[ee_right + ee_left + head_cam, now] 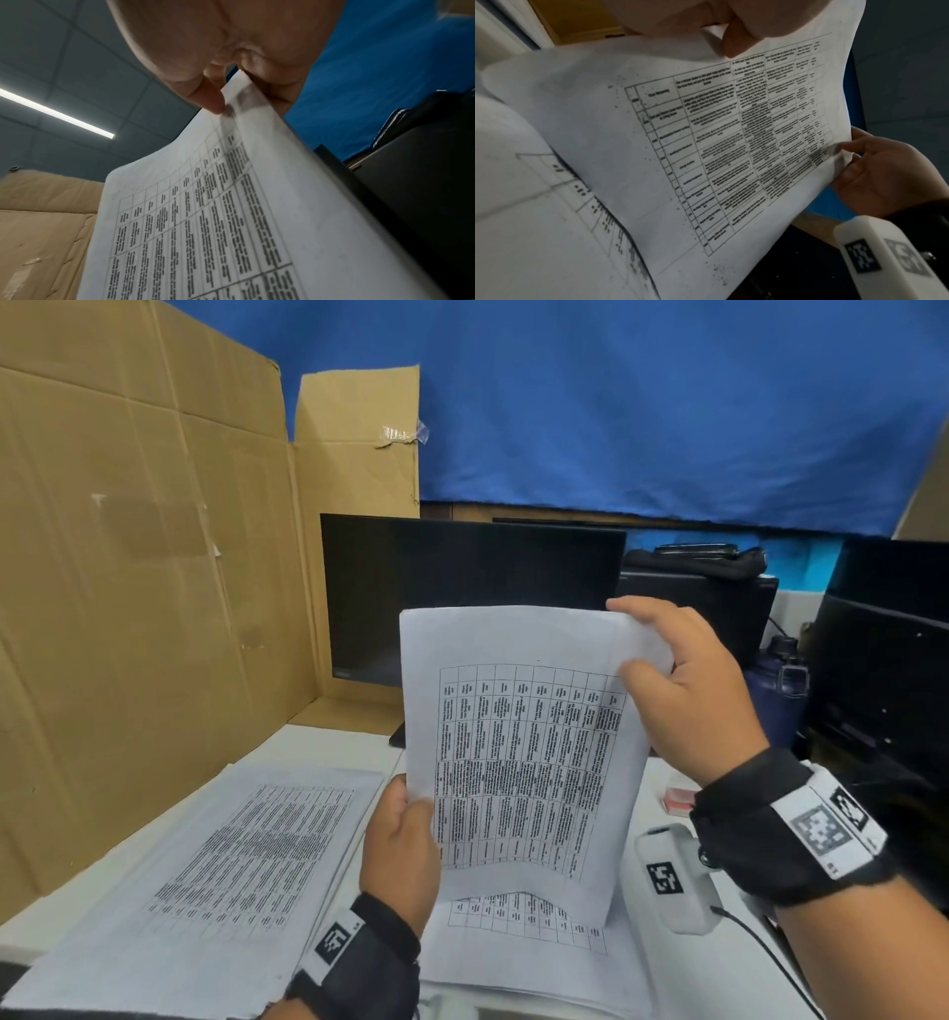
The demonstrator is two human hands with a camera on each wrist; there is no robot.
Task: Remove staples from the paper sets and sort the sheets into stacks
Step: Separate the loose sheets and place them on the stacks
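Holding a printed sheet (524, 752) upright above the desk (328, 742) with both hands

Head view: left hand (400, 845) pinching the sheet's lower left corner, right hand (688, 690) pinching its upper right corner; paper stack (205, 880) lying flat at left, second stack (518, 952) directly beneath the raised sheet; dark monitor (462, 588) behind. Left wrist view: thumb (734, 40) clamped on the table-printed page – right hand at the far edge. Right wrist view: thumb and fingers (208, 97) closed on the sheet's corner.
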